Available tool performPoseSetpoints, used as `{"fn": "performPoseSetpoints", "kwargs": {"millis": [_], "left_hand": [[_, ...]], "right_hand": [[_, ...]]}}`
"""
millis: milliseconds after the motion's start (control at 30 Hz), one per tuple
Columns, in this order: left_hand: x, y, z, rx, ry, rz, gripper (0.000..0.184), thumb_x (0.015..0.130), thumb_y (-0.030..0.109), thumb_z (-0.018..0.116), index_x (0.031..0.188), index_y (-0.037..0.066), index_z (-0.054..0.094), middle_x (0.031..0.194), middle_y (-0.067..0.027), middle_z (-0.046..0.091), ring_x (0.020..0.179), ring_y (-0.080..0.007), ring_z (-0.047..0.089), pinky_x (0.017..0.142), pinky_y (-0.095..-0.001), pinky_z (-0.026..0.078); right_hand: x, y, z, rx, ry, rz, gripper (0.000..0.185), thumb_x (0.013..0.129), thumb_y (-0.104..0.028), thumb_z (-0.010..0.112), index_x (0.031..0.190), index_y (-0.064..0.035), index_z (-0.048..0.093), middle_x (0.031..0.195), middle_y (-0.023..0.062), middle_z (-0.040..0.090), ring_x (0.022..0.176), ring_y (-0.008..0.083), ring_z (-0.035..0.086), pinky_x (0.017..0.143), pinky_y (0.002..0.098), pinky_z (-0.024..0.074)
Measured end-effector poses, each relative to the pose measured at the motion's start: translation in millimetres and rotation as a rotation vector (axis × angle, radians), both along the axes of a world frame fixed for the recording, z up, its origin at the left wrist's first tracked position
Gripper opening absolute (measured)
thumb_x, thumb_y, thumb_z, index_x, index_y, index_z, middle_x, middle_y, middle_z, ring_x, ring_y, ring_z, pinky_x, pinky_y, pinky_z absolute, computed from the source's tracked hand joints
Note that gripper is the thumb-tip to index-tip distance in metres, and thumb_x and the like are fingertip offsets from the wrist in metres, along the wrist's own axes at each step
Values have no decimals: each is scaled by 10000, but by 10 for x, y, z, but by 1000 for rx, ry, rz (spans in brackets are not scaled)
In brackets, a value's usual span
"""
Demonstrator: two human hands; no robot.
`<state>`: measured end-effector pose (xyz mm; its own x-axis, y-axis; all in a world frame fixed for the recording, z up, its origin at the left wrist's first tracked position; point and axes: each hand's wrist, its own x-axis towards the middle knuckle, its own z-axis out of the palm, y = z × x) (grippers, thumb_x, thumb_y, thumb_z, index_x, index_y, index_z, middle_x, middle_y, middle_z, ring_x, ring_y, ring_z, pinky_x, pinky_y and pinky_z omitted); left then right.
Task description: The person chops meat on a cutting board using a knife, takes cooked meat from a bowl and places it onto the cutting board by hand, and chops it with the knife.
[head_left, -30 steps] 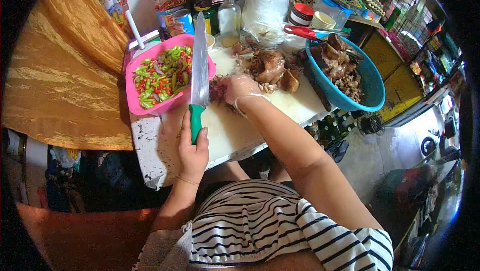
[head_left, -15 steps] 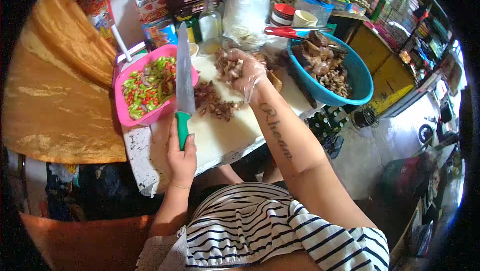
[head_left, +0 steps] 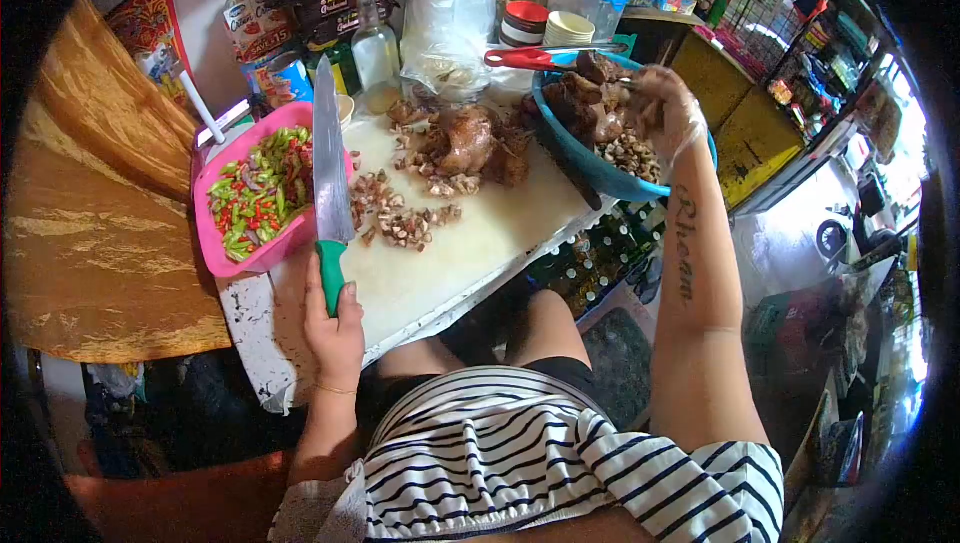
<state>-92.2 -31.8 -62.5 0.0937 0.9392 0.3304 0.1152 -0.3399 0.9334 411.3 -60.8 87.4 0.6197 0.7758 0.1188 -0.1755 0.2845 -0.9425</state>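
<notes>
My left hand (head_left: 335, 328) is closed round the green handle of a large kitchen knife (head_left: 330, 163), whose blade points up and away from me. Over the right side of a blue basin (head_left: 600, 178) is my right hand (head_left: 665, 103) in a clear plastic glove. Its fingers are blurred, so whether meat is in them is unclear. Inside the basin are big brown cooked meat pieces (head_left: 590, 108) and chopped meat (head_left: 628, 151). A large chunk of meat (head_left: 468, 141) lies on the white cutting board (head_left: 450, 268), with chopped bits (head_left: 410, 226) nearer me.
A pink basin (head_left: 215, 238) of sliced green and red peppers stands left of the knife. Red-handled tongs (head_left: 525, 59) rest across the blue basin's rim. Behind the board are a glass bottle (head_left: 375, 48), plastic bags (head_left: 450, 18) and stacked bowls (head_left: 568, 30). Bottles (head_left: 580, 263) sit below the table.
My right hand has moved right, from the chopped meat on the board to above the blue basin, uncovering the large chunk. The knife stays raised in my left hand. The view has shifted.
</notes>
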Motion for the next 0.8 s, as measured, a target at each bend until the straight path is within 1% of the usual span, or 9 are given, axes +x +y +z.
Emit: {"fn": "performPoseSetpoints", "kwargs": {"millis": [100, 200, 300, 467, 567, 633, 667, 733, 800], "left_hand": [[-6, -13, 19, -21, 5, -6, 611, 985, 2, 594, 1564, 25, 402, 1040, -20, 583, 725, -73, 489, 617, -224, 466], [-9, -6, 11, 4, 17, -2, 608, 984, 3, 598, 1562, 23, 407, 1036, -18, 587, 729, -73, 493, 621, -223, 467], [-13, -2, -20, 1, -4, -10, 606, 984, 4, 604, 1559, 26, 414, 1027, -13, 586, 731, -75, 496, 619, -227, 470], [-16, -11, -26, 39, -16, 47, 624, 1012, 41, 610, 1588, 77, 375, 964, -5, 575, 685, -67, 519, 629, -229, 506], [-44, -75, 52, 7, -88, 96, 638, 1015, 50, 609, 1593, 39, 340, 968, -14, 586, 686, -71, 537, 638, -238, 516], [-98, -124, 143, -15, -111, 131, 634, 1019, 50, 602, 1591, 20, 332, 969, -19, 587, 683, -74, 541, 642, -242, 518], [-144, -137, 166, -8, -125, 139, 628, 1021, 49, 597, 1590, 17, 332, 964, -20, 586, 681, -76, 540, 642, -244, 519], [-238, -179, 175, -2, -153, 153, 618, 1025, 47, 589, 1587, 12, 333, 954, -21, 583, 677, -79, 539, 643, -247, 520], [-366, -202, 80, 33, -105, 176, 617, 1005, 10, 583, 1580, 27, 361, 955, -31, 590, 684, -79, 543, 635, -246, 523]], "right_hand": [[426, -134, -331, -569, -498, 12, 411, 864, -92, 700, 1274, -116, 706, 1092, 116, 751, 979, 305, 720, 889, 437, 580], [478, -239, -251, -765, -955, -132, 391, 880, -148, 694, 1270, -134, 721, 1192, 152, 746, 1078, 325, 711, 963, 419, 546], [159, -222, -55, -807, -1151, -435, 388, 881, -176, 686, 1264, -128, 719, 1232, 185, 721, 1115, 337, 699, 978, 415, 535], [-675, 17, -248, -260, -1381, -492, 253, 865, -164, 723, 1116, -136, 742, 1102, 188, 715, 1051, 372, 681, 943, 444, 541], [-1524, 261, -656, 94, -1328, -227, 369, 802, -39, 806, 1155, -82, 709, 1091, 114, 697, 1011, 250, 662, 891, 371, 546], [-2152, 253, -836, 74, -1403, -25, 589, 781, -240, 886, 1297, -93, 643, 1252, 184, 642, 1141, 377, 624, 1025, 467, 497], [-2414, 207, -949, -19, -1373, 117, 821, 757, -450, 883, 1426, -105, 553, 1411, 228, 535, 1305, 432, 524, 1112, 516, 431], [-2760, 301, -1343, -138, -1463, 250, 1080, 751, -673, 775, 1587, -132, 356, 1618, 236, 308, 1462, 509, 307, 1190, 655, 244], [-3055, 395, -1268, -325, -1581, 327, 1132, 750, -726, 737, 1611, -132, 306, 1645, 237, 259, 1494, 523, 242, 1184, 708, 181]]}}
